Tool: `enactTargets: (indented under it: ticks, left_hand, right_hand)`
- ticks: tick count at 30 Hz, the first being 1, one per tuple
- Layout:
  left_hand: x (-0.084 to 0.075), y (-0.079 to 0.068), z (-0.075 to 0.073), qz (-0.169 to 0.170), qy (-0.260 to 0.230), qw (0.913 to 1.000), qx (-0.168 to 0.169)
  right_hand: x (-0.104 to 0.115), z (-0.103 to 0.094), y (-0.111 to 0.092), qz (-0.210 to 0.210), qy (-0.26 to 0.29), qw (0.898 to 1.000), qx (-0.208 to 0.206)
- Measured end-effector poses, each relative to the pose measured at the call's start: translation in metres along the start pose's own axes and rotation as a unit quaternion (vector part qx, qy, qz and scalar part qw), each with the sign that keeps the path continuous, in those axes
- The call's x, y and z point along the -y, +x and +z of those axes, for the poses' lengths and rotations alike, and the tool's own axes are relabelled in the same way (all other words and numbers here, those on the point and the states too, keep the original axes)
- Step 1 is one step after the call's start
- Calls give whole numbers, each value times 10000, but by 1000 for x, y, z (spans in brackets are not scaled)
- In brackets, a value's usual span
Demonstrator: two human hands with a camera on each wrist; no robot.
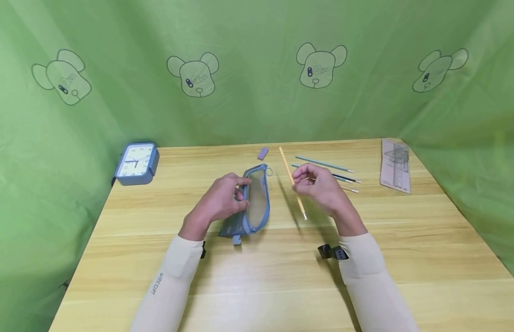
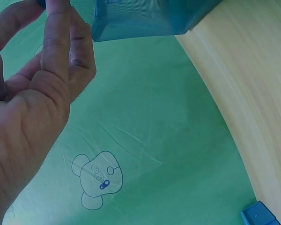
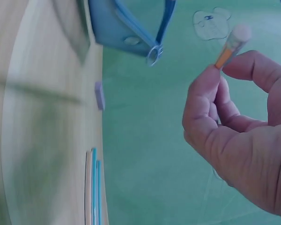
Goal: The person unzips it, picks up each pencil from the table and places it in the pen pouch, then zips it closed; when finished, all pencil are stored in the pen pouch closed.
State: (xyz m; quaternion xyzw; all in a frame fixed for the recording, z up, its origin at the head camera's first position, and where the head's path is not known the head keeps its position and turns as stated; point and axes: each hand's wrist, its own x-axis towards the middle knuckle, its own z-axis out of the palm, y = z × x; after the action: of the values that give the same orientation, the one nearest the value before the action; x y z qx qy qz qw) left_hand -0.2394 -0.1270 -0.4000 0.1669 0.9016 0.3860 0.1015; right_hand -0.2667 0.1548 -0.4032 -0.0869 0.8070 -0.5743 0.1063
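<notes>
A blue mesh pencil case [image 1: 257,203] stands on the table, its zipped top spread apart. My left hand [image 1: 224,198] grips its left edge between thumb and fingers; in the left wrist view the mesh case [image 2: 136,18] shows above the fingers. My right hand [image 1: 321,186] pinches a yellow pencil [image 1: 286,162] in the air to the right of the case, its eraser end low and towards me. The right wrist view shows that pencil's eraser end [image 3: 239,35] beyond the thumb and fingertip. Several pencils [image 1: 323,163] lie on the table behind and beside my right hand.
A purple eraser [image 1: 263,153] lies near the table's back edge. At the far left stands a blue clock [image 1: 136,163]. Clear rulers and a set square [image 1: 396,166] lie at the right. A green curtain [image 1: 257,110] hangs behind the wooden table [image 1: 257,286].
</notes>
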Motion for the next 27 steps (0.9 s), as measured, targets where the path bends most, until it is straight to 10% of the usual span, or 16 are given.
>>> enactTargets:
  ticks: [27]
  left_hand:
    - [-5, 2, 7, 25, 155, 9997, -193]
  right_hand:
    - [-1, 30, 0, 314, -3, 9939, 1055]
